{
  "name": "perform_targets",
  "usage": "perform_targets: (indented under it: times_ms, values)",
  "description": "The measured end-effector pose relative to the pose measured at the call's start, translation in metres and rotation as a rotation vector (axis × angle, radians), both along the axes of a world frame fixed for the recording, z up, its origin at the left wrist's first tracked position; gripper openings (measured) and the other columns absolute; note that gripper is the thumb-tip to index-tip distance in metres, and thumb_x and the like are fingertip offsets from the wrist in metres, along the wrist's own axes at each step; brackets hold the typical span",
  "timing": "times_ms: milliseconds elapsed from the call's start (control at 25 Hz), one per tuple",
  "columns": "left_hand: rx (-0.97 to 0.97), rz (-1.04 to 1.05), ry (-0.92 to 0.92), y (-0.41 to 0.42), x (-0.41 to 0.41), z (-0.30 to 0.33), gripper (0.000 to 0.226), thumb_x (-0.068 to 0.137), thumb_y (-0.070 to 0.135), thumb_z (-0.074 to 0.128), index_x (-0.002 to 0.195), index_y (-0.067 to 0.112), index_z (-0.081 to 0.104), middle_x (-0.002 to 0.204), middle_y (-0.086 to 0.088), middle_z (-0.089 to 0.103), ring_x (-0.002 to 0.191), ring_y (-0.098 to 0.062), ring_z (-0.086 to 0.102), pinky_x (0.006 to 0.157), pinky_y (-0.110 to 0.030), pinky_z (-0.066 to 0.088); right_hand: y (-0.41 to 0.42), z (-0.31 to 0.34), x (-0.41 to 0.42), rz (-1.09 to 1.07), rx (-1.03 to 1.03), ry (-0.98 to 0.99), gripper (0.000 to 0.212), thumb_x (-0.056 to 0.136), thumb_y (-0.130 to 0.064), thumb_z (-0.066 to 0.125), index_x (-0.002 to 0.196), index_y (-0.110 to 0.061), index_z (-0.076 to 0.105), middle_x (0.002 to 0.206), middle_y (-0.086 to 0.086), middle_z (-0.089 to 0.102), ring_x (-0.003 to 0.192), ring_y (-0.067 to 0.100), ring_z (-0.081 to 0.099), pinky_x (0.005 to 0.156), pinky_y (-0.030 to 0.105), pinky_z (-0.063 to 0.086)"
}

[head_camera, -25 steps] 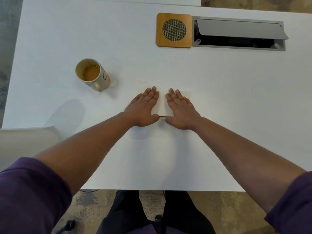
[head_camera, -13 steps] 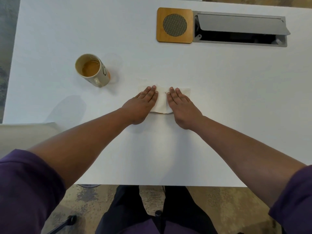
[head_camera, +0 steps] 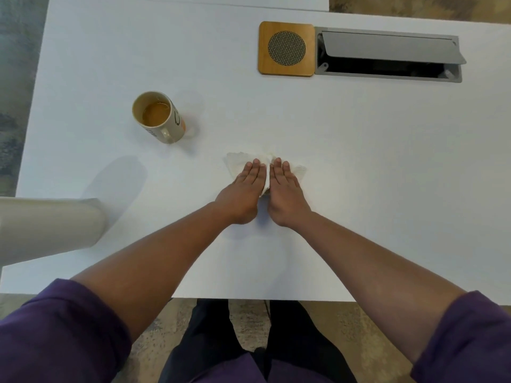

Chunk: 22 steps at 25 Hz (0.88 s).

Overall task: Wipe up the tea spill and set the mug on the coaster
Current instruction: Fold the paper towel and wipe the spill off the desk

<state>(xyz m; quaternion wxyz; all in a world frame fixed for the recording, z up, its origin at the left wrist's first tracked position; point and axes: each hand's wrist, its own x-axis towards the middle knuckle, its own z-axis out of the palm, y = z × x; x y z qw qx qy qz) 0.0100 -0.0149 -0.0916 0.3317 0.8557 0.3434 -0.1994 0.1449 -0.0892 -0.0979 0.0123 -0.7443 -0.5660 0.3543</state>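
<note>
Head view: flat hands (head_camera: pixel 264 189) together on paper towel (head_camera: pixel 235 163).

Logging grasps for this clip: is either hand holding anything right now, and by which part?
Nothing is gripped. The left hand and right hand lie flat, pressing the middle of the paper towel onto the table. The mug is untouched.

mug (head_camera: pixel 161 120) beige | coaster (head_camera: pixel 286 48) amber, mesh centre | table (head_camera: pixel 359 161) white

Spreading wide and white, a table (head_camera: pixel 359 161); sitting recessed toward its far edge, a grey cable hatch (head_camera: pixel 390 55) with lid tilting open; showing beyond its edges, mottled carpet (head_camera: pixel 16 78).
</note>
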Motion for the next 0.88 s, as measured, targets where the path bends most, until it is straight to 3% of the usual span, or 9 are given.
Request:
perform_targets:
  times_ms: [160,280,360,440,560,640,720,800,880]
  values:
    - [-0.204,0.158,-0.104,-0.008,0.007,0.007,0.08,0.097,-0.001,0.037,0.16,0.007,-0.012,0.17,-0.008,-0.017,0.157,-0.022,-0.017,0.126,-0.031,-0.003,0.002,0.002,-0.005,-0.098,-0.011,0.078,0.075,0.102,-0.019,0.042,0.159,-0.011,-0.007,0.168,0.007,-0.013,0.154,0.023,-0.015,0.125,0.039,-0.004]
    - [-0.406,0.331,-0.229,-0.01,0.007,0.014,0.084,0.098,-0.005,0.039,0.161,0.015,-0.014,0.171,-0.003,-0.015,0.157,-0.017,-0.015,0.124,-0.029,-0.004,0.002,0.008,-0.011,-0.221,0.059,0.31,0.068,0.101,-0.008,0.036,0.161,-0.014,0.005,0.169,0.006,-0.003,0.156,0.022,-0.009,0.126,0.04,0.0]
    - [-0.545,0.46,-0.319,-0.012,0.004,0.021,0.089,0.097,-0.008,0.037,0.162,0.027,-0.012,0.172,0.003,-0.009,0.158,-0.014,-0.005,0.127,-0.034,0.01,0.001,0.016,-0.016,-0.421,0.099,0.598,0.068,0.097,0.0,0.034,0.16,-0.02,0.017,0.169,0.002,0.015,0.155,0.017,0.009,0.126,0.038,0.015]
    - [-0.643,0.585,-0.403,-0.014,0.005,0.028,0.089,0.095,-0.005,0.034,0.162,0.036,-0.006,0.172,0.007,0.003,0.157,-0.013,0.01,0.124,-0.033,0.023,0.001,0.023,-0.022,-0.675,0.116,0.867,0.069,0.092,-0.005,0.036,0.157,-0.028,0.031,0.155,-0.009,0.044,0.141,0.002,0.041,0.112,0.025,0.041]
    - [-0.769,0.783,-0.569,-0.026,0.017,0.035,0.053,0.11,0.019,0.024,0.154,0.047,0.016,0.164,0.017,0.03,0.151,-0.006,0.027,0.127,-0.034,0.019,0.006,0.031,-0.035,-0.983,0.145,1.192,0.058,0.09,-0.024,0.043,0.148,-0.028,0.048,0.134,-0.026,0.058,0.12,-0.014,0.053,0.092,0.013,0.047]
    - [-0.842,0.914,-0.659,-0.033,0.025,0.035,0.046,0.113,0.029,0.019,0.158,0.035,0.023,0.164,0.016,0.032,0.151,-0.002,0.027,0.128,-0.035,0.018,0.011,0.031,-0.038,-1.121,0.172,1.366,0.04,0.093,-0.035,0.055,0.132,-0.029,0.063,0.133,-0.019,0.064,0.124,-0.007,0.054,0.103,0.02,0.042]
    - [-0.814,0.89,-0.685,-0.035,0.027,0.034,0.052,0.112,0.026,0.02,0.163,0.023,0.012,0.169,0.012,0.016,0.155,-0.002,0.013,0.128,-0.032,0.013,0.014,0.033,-0.036,-1.22,0.186,1.464,0.039,0.09,-0.039,0.069,0.126,-0.023,0.068,0.129,-0.01,0.069,0.125,0.002,0.058,0.109,0.027,0.04]
    - [-0.744,0.815,-0.68,-0.035,0.027,0.032,0.063,0.105,0.025,0.026,0.164,0.025,0.003,0.171,0.013,0.005,0.154,0.0,0.004,0.127,-0.026,0.01,0.015,0.036,-0.029,-1.266,0.209,1.484,0.043,0.091,-0.033,0.072,0.131,-0.02,0.065,0.127,-0.007,0.071,0.122,0.007,0.062,0.103,0.027,0.047]
    - [-0.724,0.81,-0.71,-0.033,0.022,0.029,0.071,0.099,0.021,0.03,0.163,0.026,0.0,0.17,0.013,0.007,0.151,0.003,0.011,0.123,-0.019,0.018,0.015,0.036,-0.017,-1.269,0.21,1.419,0.034,0.098,-0.017,0.062,0.132,-0.016,0.063,0.123,-0.001,0.073,0.115,0.015,0.068,0.092,0.032,0.056]
